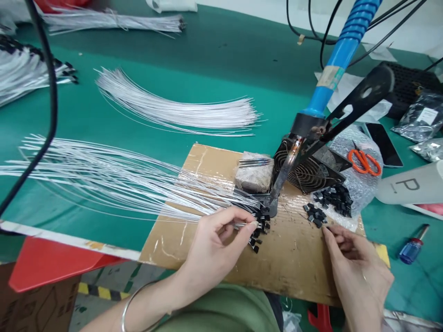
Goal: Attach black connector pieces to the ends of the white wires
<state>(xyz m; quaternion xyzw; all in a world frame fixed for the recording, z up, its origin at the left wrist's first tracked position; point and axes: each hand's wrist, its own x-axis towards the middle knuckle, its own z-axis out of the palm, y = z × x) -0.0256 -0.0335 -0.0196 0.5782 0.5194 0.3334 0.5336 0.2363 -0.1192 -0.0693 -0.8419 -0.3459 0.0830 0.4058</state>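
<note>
Thumb and forefinger of my left hand (221, 249) are pinched on a thin white wire above the cardboard (290, 267). Beside those fingertips lie wire ends fitted with small black connectors (255, 240), and the loose white wires (138, 184) fan out leftward. My right hand (356, 263) is closed at the fingertips, at the near edge of a small pile of black connectors (315, 215); whether a piece is between them cannot be made out. A blue-handled soldering iron (321, 92) points down between the hands, held in a black metal bracket (363, 99).
A pale block (254, 173) and a black fan (301, 166) stand behind the iron. More connectors (335, 199) lie on bubble wrap, with orange-handled scissors (365, 161) above. A screwdriver (411, 246) lies at right. Another wire bundle (180, 108) rests behind. A black cable (51, 92) crosses the left.
</note>
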